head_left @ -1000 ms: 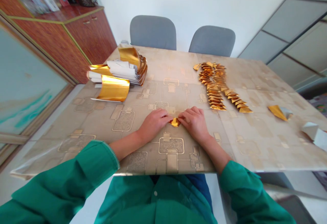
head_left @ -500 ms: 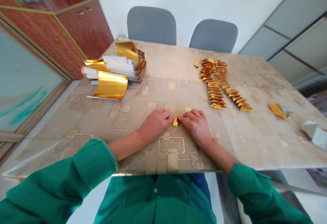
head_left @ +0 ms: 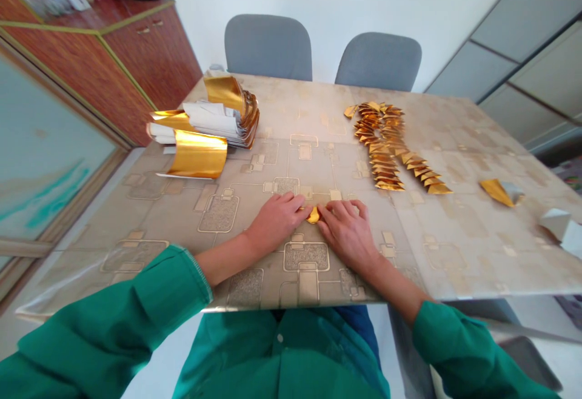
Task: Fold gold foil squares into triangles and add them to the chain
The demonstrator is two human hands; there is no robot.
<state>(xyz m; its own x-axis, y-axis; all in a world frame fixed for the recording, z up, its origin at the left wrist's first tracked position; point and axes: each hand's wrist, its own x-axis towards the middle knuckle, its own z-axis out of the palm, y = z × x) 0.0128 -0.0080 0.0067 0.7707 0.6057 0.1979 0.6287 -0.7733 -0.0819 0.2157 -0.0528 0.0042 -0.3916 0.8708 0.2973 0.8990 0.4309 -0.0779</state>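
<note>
A small folded piece of gold foil (head_left: 313,215) lies on the patterned table cover (head_left: 454,259), right in front of me. My left hand (head_left: 277,221) presses its fingertips against the piece from the left, and my right hand (head_left: 345,235) meets it from the right. Most of the piece is hidden by my fingers. Farther up the table, a long double row of folded gold triangles (head_left: 384,144) runs toward the far edge. To the left is a curled stack of gold-and-white foil sheets (head_left: 199,154).
A loose gold-and-white folded sheet (head_left: 498,193) and a white piece (head_left: 557,224) lie at the table's right side. Two grey chairs (head_left: 268,47) stand beyond the far edge. A wooden cabinet (head_left: 150,53) stands at the left.
My right hand has shifted slightly down and to the right, its fingers now more spread. The view has tilted a little. The foil piece stays between my hands.
</note>
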